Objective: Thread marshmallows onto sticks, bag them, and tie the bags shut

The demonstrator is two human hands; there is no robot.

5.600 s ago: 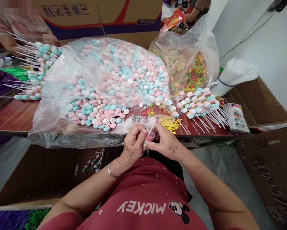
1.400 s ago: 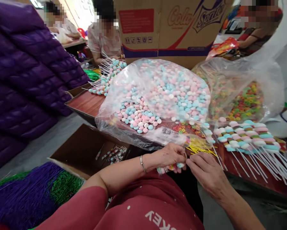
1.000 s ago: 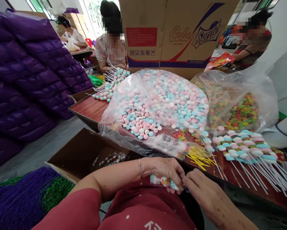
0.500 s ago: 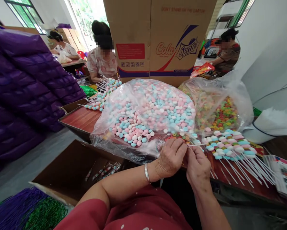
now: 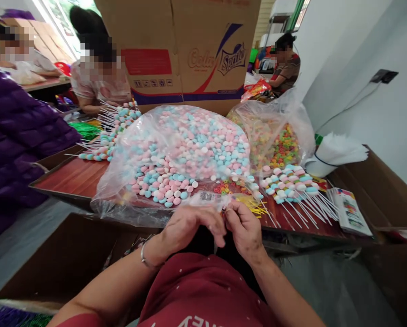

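Note:
My left hand (image 5: pixel 191 226), with a silver bangle at its wrist, hovers at the table's near edge. Its fingers stretch forward, bent and slightly blurred, and nothing shows in them. Close beside its fingertips, my right hand (image 5: pixel 244 230) is closed in a pinch. Something small sits at those fingertips, too hidden to name. Just beyond lie a clear packet with a printed label (image 5: pixel 207 196), fruit-coloured candy rings (image 5: pixel 225 187) and yellow twist ties (image 5: pixel 252 206). A big clear bag of pink, blue and white candies (image 5: pixel 203 141) spills loose pieces (image 5: pixel 167 184) toward me.
Candy skewers on white sticks (image 5: pixel 291 184) lie at right, others (image 5: pixel 116 129) at left. Behind stand a bag of candy rings (image 5: pixel 274 141) and a tall carton (image 5: pixel 189 50). An open box (image 5: pixel 53 259) sits low left. Several people work beyond.
Both hands have moved left and nearer my body in view. The white stick between them is no longer visible. My left fingers have loosened from their grip. The camera view has turned right.

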